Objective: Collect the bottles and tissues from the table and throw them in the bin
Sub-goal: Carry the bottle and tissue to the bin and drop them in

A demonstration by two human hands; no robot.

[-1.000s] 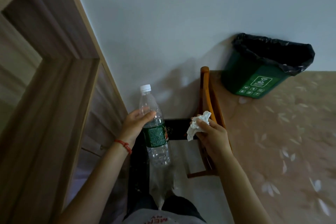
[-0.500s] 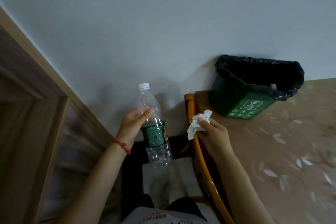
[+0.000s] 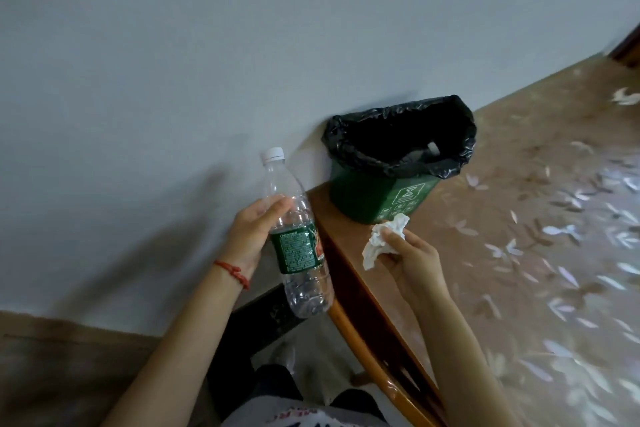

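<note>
My left hand grips a clear plastic bottle with a white cap and a green label, held nearly upright beside the table's left edge. A crumpled white tissue is pinched in my right hand, above the table and just in front of the bin. The green bin, lined with a black bag, stands on the table against the wall, its mouth open; something pale shows inside it.
The table has a brown floral cover and a curved wooden rim. A pale wall runs behind the bin. A dark chair or stool sits below the bottle. A red thread bracelet circles my left wrist.
The view has swung right, the door frame has left the picture and the bin now looks closer. Both hands have moved toward the bin, still holding the bottle and tissue.
</note>
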